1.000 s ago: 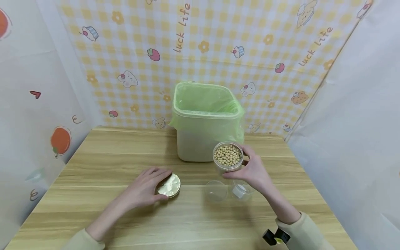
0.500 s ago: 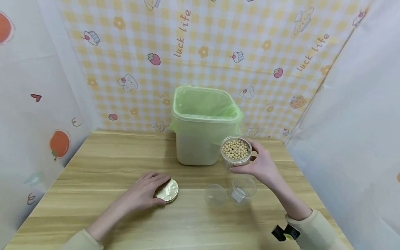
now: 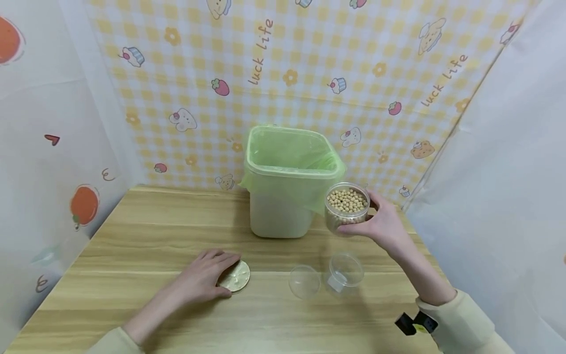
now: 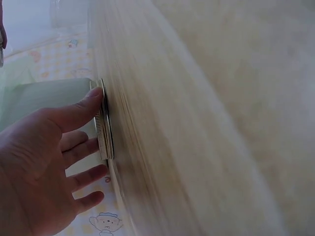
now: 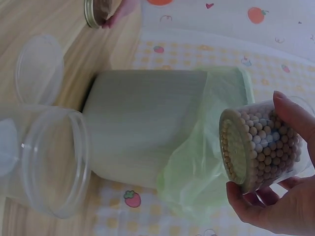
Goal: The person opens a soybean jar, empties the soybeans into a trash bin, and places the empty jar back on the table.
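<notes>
Nearest the camera, two forearms in pale sleeves reach out over the wooden table (image 3: 146, 236). The left hand (image 3: 201, 280) lies palm down with its fingers straight and slightly spread, the fingertips resting on the near edge of a gold lid (image 3: 235, 276) that lies flat on the table. In the left wrist view the thumb (image 4: 78, 110) sits on the lid's (image 4: 104, 123) ribbed rim and the other fingers reach flat over its top; nothing is gripped.

Just right of the lid, and apart from it, lies a clear plastic lid (image 3: 304, 282), and beside that stands an empty clear jar (image 3: 345, 271), open and upright. The right wrist view shows the same pair, the empty jar (image 5: 49, 162) close to the camera and the clear lid (image 5: 39, 69) further off.

Further back, the right arm stretches forward and up. The right hand (image 3: 385, 227) is raised off the table and curls round a clear jar of beans (image 3: 347, 207), thumb on the near side and fingers round the far side. That jar (image 5: 261, 145) is open-topped, held roughly upright, and sits in the air just beside the right front corner of the bin.

Behind it, the bin (image 3: 283, 196) stands near the table's far edge, lined with a green bag (image 3: 289, 147) folded over its rim.
</notes>
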### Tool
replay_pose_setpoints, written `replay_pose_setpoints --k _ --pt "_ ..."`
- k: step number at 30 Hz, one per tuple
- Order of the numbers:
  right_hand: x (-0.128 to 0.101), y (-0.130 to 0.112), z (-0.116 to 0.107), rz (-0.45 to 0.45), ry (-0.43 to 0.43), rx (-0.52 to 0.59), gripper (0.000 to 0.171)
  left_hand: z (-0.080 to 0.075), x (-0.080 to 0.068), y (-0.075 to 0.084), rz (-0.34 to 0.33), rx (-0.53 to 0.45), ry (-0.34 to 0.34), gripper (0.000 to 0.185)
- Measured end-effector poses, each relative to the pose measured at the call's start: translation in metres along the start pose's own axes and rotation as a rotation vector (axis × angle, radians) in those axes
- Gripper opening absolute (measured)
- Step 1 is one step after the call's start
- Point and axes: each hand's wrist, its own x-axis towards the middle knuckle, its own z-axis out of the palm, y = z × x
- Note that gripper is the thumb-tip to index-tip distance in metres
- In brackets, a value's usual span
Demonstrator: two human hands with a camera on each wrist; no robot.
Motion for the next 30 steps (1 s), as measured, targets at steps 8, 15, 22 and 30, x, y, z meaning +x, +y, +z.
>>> replay_pose_setpoints --k 8,15,22,30 --pt "0.01 -0.014 -0.015 0.033 -0.005 -0.013 0.092 -0.009 0.004 0.003 -0.038 -0.027 -0.007 0.089" --pt "0.018 -0.022 -0.023 0.021 0.029 -0.038 0.09 -0.028 0.018 0.004 -0.087 -0.028 0.035 0.08" --pt "0.025 -0.029 -0.032 0.016 0.042 -0.09 0.092 -0.051 0.03 0.005 -0.094 -0.013 0.1 0.078" --pt "0.032 -0.037 -0.043 0.01 0.067 -0.123 0.09 -0.074 0.043 0.007 -0.088 0.014 0.133 0.08"
